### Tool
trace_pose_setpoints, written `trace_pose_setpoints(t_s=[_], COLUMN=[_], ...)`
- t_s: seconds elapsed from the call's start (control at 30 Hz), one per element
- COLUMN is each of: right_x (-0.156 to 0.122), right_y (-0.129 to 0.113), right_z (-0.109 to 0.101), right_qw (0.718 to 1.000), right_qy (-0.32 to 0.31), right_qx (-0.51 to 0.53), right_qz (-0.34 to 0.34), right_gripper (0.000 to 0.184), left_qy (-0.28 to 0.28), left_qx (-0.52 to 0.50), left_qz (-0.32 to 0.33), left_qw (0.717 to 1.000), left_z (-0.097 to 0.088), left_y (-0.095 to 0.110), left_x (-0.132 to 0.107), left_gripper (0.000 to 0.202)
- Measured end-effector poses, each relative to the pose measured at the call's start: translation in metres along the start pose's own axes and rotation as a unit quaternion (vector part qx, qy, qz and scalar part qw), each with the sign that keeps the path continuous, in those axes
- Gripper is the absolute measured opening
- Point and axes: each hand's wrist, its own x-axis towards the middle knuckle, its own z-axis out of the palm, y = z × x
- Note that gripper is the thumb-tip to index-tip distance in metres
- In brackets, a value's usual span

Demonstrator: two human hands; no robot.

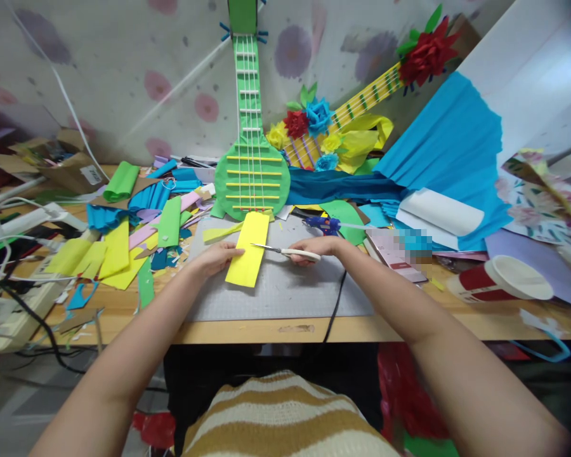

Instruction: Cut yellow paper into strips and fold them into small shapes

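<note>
A strip of yellow crepe paper point(248, 263) slants over the grey cutting mat point(309, 295). My left hand point(217, 259) pinches its left edge. In my right hand point(309, 249) are white-handled scissors point(272, 249), their blades lying across the strip from the right; whether they are cutting into it I cannot tell. Just behind the strip's top end stands a green paper lute-like instrument point(252, 181) with yellow bars and white strings. A narrower yellow piece point(223, 233) lies left of the strip's upper part.
A blue glue gun point(322, 224) rests behind my right hand, its black cord point(335, 311) crossing the mat. Paper scraps point(118, 251) crowd the left. A flower-covered yellow instrument point(356, 108), blue crepe paper point(457, 146) and a paper cup point(497, 279) stand right.
</note>
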Motion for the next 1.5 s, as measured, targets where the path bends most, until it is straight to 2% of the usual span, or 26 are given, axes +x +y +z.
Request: trace_pose_setpoints(t_s=[0.23,0.53,0.8,1.07,1.27,1.5], right_x=[0.003,0.004,0.007,0.007,0.008,0.013], right_y=[-0.001,-0.011,-0.007,-0.012,-0.009,-0.013], right_z=[-0.004,-0.008,-0.016,-0.02,-0.024,-0.025], right_qw=[0.999,0.998,0.998,0.997,0.995,0.997], right_qy=[-0.028,-0.04,-0.06,-0.073,-0.09,-0.073], right_qx=[-0.026,-0.037,-0.031,-0.028,-0.026,-0.037], right_qz=[-0.005,-0.009,-0.021,-0.002,-0.03,0.01], right_gripper=[0.056,0.06,0.066,0.068,0.07,0.066], left_qy=[-0.002,-0.014,-0.008,-0.026,-0.006,0.012], left_qx=[-0.034,-0.034,-0.035,-0.038,-0.015,-0.005], left_qz=[-0.002,0.016,0.018,0.02,0.021,0.008], left_qw=[0.999,0.999,0.999,0.999,1.0,1.0], left_z=[0.007,0.004,0.0,0.0,0.0,0.007], left_y=[0.006,0.002,0.002,0.005,0.005,0.006], left_x=[-0.006,-0.002,-0.004,-0.004,-0.004,-0.002], left_gripper=[0.012,0.018,0.017,0.023,0.022,0.014])
